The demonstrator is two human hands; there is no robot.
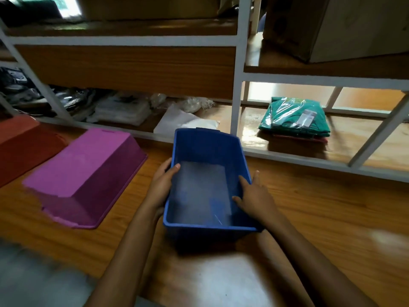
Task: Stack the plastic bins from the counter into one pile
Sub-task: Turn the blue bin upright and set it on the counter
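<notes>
A blue plastic bin (205, 151) stands open side up in the middle of the wooden counter, with nothing inside. My left hand (160, 185) grips its left rim, thumb inside the wall and fingers outside. My right hand (254, 196) holds the right rim, fingers reaching inside the wall and thumb over the edge. To the left a pink bin (84, 171) lies upside down. Further left, cut by the frame edge, an orange-red bin (22, 142) also lies upside down.
A white-framed shelf unit (238, 85) runs along the back of the wooden counter (309, 207). On its low shelf lie a green garment in plastic wrap (294, 116), a white bag (183, 122) and folded white cloth (124, 111). A cardboard box (332, 25) stands upper right.
</notes>
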